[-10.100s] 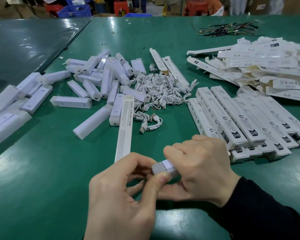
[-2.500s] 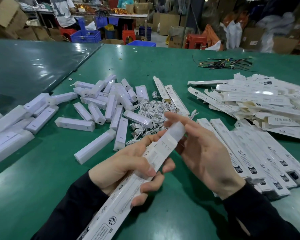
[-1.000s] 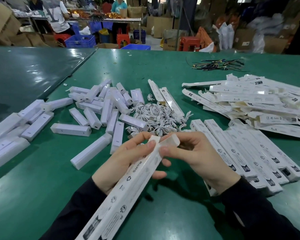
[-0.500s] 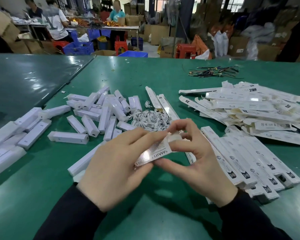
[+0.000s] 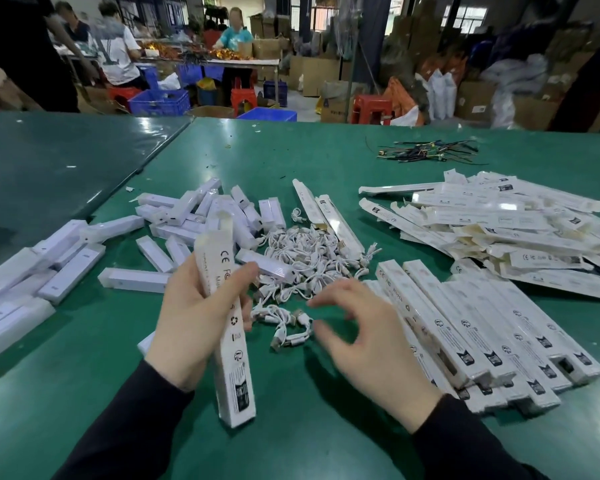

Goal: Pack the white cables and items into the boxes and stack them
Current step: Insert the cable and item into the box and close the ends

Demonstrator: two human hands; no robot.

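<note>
- Left hand [image 5: 191, 327]: bare, with no glove, ring or watch in sight; the nails are short and plain.
- Left sleeve [image 5: 125, 427]: dark, close to black, long and snug, ending in a plain cuff right at the wrist (no logo or stitching can be made out).
- Right hand [image 5: 371, 337]: also bare and unadorned, its fingertips slightly blurred.
- Right sleeve [image 5: 465, 441]: the same dark fabric, smooth, with its cuff edge meeting the wrist.
</note>
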